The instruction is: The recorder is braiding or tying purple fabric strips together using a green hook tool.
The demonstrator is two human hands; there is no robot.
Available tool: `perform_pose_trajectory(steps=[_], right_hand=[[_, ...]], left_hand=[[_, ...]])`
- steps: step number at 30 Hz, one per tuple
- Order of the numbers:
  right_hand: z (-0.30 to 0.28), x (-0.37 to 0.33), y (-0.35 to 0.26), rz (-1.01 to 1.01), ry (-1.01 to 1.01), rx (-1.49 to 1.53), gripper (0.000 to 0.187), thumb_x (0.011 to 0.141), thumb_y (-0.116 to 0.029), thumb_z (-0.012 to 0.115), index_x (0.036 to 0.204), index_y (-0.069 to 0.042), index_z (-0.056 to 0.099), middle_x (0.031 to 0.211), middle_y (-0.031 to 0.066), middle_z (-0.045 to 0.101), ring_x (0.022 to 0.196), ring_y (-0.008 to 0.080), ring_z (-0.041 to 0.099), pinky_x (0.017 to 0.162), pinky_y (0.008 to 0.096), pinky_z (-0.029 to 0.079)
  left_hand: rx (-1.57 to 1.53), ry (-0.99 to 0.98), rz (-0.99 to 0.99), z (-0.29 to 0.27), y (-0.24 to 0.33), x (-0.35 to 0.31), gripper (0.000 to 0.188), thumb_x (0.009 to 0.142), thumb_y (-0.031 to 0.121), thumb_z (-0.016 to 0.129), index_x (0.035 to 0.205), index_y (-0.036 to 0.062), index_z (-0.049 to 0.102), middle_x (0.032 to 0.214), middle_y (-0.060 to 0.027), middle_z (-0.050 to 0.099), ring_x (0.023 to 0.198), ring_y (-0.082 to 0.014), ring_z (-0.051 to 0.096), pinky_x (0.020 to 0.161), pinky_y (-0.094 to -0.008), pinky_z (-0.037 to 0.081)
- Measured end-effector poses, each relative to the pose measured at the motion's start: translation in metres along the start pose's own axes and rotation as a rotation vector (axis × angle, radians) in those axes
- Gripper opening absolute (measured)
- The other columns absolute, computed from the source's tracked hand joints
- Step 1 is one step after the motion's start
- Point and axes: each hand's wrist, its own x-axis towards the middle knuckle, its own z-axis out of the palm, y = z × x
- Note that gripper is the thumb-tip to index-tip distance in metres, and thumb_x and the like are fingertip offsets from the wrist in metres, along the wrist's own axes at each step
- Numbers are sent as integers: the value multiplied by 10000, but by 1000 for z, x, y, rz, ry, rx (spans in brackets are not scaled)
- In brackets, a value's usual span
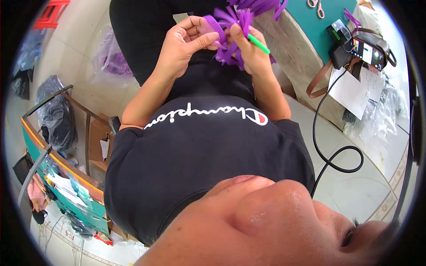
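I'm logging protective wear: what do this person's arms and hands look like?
Short black sleeves end near the elbows, leaving the forearms uncovered. The left hand and right hand are ungloved, and no watch or bracelet shows at either wrist.

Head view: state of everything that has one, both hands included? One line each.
left hand: closed on the purple band
purple band: curved
right hand: closed on the green tool and purple fringe
purple fringe: cut into strands, bunched
green tool: held, one end sticking out
pink-handled scissors: partly out of frame, open or shut unclear
phone: screen lit
black cable: slack, looped
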Motion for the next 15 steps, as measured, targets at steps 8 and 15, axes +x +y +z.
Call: perform_pose_trajectory(steps=[8,15], right_hand=[[-27,-2,-9,-230,-277,-154,130,857,-112,620,942,-14,627,759,26,635,684,112,588,607,261,466],[-127,-53,-57,-505,-319,817,382,859,-414,637,1050,-94,550,750,9,567,445,45,333,387,218,252]], left_hand=[[378,52,164,-4,-6,0,173,825,-22,655,988,-26,596,892,-61,639,823,-114,625,768,-244,519],[614,445,425,-71,32,25,104,828,-22,652,928,-22,626,815,-74,651,726,-122,635,704,-228,517]])
